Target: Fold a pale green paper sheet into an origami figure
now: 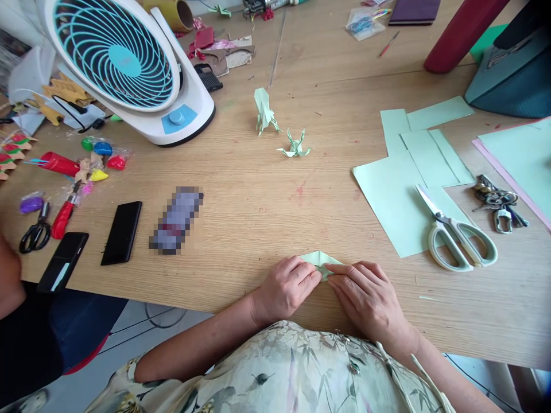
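Note:
Both my hands meet at the table's front edge over a small piece of folded pale green paper [319, 258]. My left hand [289, 285] pinches the paper's left side, fingers bent. From the other side, the fingers of my right hand [371, 292] press the right part down onto the table. Much of the paper is hidden under the fingertips. Farther back stand two folded green paper figures, a taller one [264, 109] and a smaller, spread-out one [295, 144]. Scissors with pale handles [460, 235] lie to the right on green paper sheets [387, 201].
A white fan [142, 109] stands at the back left. Two black phones [122, 233] and dark scissors [36, 232] lie left, near another person's arm [9, 275]. Keys [499, 201], a red cylinder [462, 34] and a teal bag [512, 74] are at the right.

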The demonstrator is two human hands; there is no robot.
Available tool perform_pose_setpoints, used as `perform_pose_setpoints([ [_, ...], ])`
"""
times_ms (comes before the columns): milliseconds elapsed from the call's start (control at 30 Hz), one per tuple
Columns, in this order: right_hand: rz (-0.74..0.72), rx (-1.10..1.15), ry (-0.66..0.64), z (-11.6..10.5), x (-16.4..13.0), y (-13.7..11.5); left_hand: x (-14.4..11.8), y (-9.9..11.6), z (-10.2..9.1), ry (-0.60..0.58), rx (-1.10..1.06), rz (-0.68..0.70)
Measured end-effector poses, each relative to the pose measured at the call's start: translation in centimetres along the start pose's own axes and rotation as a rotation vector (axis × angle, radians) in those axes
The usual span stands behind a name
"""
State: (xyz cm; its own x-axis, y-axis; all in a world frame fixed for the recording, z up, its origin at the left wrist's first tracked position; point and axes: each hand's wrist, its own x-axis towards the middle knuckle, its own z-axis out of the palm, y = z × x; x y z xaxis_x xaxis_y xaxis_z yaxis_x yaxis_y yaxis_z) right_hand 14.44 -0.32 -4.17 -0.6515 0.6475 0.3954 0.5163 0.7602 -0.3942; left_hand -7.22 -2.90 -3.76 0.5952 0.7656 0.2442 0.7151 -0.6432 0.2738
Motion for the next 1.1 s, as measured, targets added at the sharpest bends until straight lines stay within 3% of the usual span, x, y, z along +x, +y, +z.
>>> perform_pose_setpoints([
  [300,0.061,-0.112,0.036,-0.2,-1.6,-0.1,0.6,0.1,0.3,0.069,-0.052,-0.086],
  [433,0.096,-0.015,-0.004,0.0,-2.4,0.1,0.6,0.1,0.4,0.087,-0.090,-0.109],
  [767,0.251,0.122,0.011,-0.2,-1.4,-0.2,0.9,0.1,0.1,0.064,-0.213,-0.199],
  [1100,0.388,0.082,-0.001,-0.6,-0.1,-1.0,1.6,0.8,-0.1,0.018,-0.213,-0.304],
])
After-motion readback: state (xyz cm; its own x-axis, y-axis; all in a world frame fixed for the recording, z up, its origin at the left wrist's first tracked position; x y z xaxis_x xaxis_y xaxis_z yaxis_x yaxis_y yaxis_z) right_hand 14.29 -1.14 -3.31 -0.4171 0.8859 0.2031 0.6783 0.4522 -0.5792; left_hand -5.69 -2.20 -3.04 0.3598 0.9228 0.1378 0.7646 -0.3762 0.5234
